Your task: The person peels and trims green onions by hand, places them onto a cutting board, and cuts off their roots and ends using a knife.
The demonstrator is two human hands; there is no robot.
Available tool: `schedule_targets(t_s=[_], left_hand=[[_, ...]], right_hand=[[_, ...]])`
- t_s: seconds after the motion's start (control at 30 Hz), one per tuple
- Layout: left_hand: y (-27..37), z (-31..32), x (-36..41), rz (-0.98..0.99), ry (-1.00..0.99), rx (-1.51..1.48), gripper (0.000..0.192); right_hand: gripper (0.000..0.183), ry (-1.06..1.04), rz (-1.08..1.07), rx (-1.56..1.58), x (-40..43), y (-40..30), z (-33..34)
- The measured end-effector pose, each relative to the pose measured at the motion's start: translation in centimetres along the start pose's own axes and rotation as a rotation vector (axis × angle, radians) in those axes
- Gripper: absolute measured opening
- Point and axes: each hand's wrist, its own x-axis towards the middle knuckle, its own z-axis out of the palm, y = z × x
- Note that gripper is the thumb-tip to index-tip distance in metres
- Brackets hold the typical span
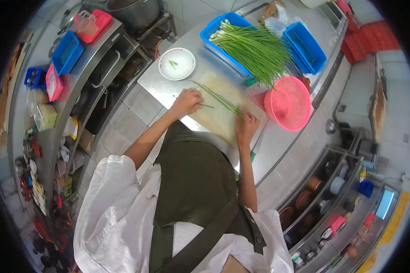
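A few long green onion stalks [220, 98] lie slantwise over a pale cutting board [218, 120]. My right hand [247, 127] grips them at their lower right end, by the board's right side. Between the fingers of my left hand [188, 101] is a thin dark green leaf [207, 106], its tip pointing right over the board. A white bowl [167, 71] with a patterned rim stands beyond my left hand, a few green pieces [173, 64] inside. Past the board, a blue tub [208, 30] holds a large heap of green onions [256, 49], white bulbs to the left.
A pink plastic basin [292, 102] stands right of the board, under the onion tips. Stacked blue tubs [305, 47] are farther back on the metal table [276, 143]. A green handle [253, 156] shows beside my right forearm. Metal shelving [89, 61] runs along the left.
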Motion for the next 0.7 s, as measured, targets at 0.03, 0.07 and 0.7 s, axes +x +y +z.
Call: schedule_targets(t_s=[0.03, 0.07, 0.7], left_hand=[[-0.3, 1.0, -0.8, 0.004, 0.02, 0.009, 0.018], [-0.6, 2.1, -1.2, 0.01, 0.039, 0.017, 0.018], [10.3, 11.3, 7.6, 0.506, 0.072, 0.166, 0.024]], right_hand=[[0.037, -0.021, 0.029, -0.008, -0.2, -0.3, -0.1], [0.037, -0.015, 0.057, -0.02, 0.0, -0.6, 0.0], [0.058, -0.104, 0.203, 0.138, -1.9, 3.8, -3.1]])
